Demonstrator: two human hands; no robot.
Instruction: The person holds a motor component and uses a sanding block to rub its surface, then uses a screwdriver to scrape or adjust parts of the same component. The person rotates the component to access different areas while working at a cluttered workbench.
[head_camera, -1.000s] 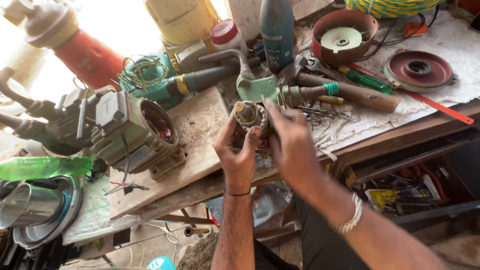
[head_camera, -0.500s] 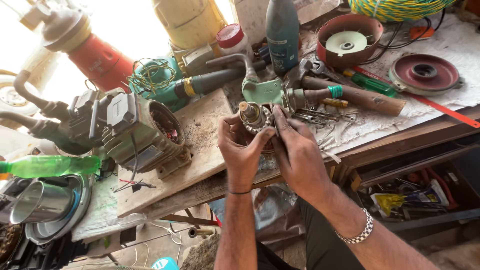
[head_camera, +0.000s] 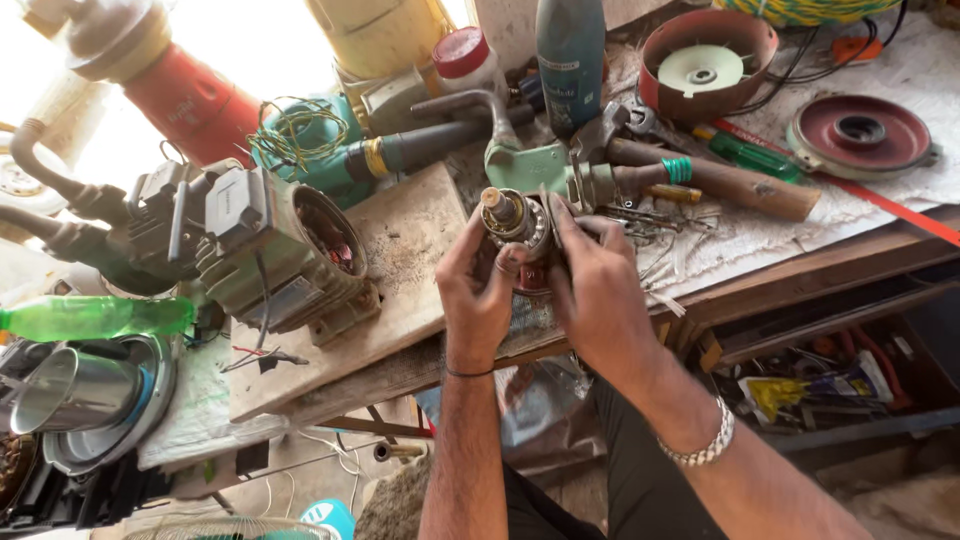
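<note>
Both hands, left hand (head_camera: 480, 295) and right hand (head_camera: 590, 290), clasp a motor rotor (head_camera: 512, 222) above the surface's (head_camera: 400, 260) near edge, out of the opened motor housing (head_camera: 285, 255) lying left, so reassembly remains undone

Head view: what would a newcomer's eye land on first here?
First, the two hands at centre: the left hand and right hand grip a motor rotor, shaft end up, above the bench edge. To their left, an open motor housing sits on a wooden board. At top right, a red fan cover lies on the cluttered bench.
</note>
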